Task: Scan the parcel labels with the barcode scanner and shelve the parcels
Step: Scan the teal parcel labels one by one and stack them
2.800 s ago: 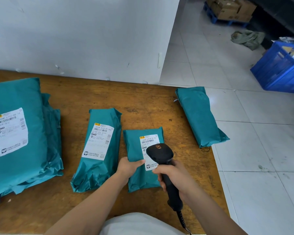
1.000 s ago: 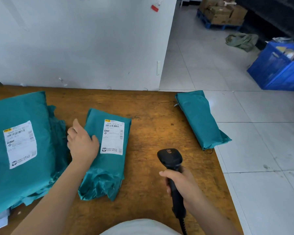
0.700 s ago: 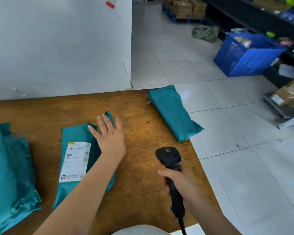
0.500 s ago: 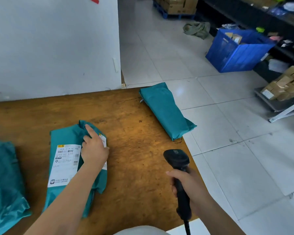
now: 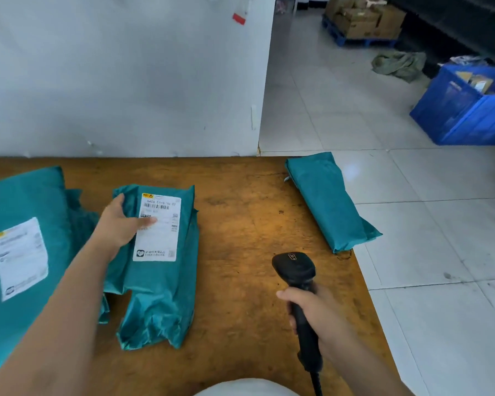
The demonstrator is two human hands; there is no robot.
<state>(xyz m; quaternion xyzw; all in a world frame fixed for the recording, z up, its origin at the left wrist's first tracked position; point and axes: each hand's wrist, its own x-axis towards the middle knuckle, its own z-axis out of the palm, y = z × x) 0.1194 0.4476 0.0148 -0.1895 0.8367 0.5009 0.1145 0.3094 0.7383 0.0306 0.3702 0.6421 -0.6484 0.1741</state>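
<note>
The left hand (image 5: 120,224) grips the left edge of a teal parcel (image 5: 163,287) lying on the wooden table (image 5: 240,281), thumb pressed across its white label (image 5: 157,227) — the fingers curl behind the bag's edge. The right hand (image 5: 317,312) is wrapped tight around the handle of the black barcode scanner (image 5: 297,281), held upright over the table, apart from the parcel. Another teal parcel (image 5: 326,201) lies at the table's right edge, overhanging it.

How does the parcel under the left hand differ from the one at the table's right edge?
The parcel under the left hand shows a white label; the right-edge parcel shows none. The held parcel lies wholly on the table, while the other overhangs its edge, untouched. Both are teal bags.
</note>
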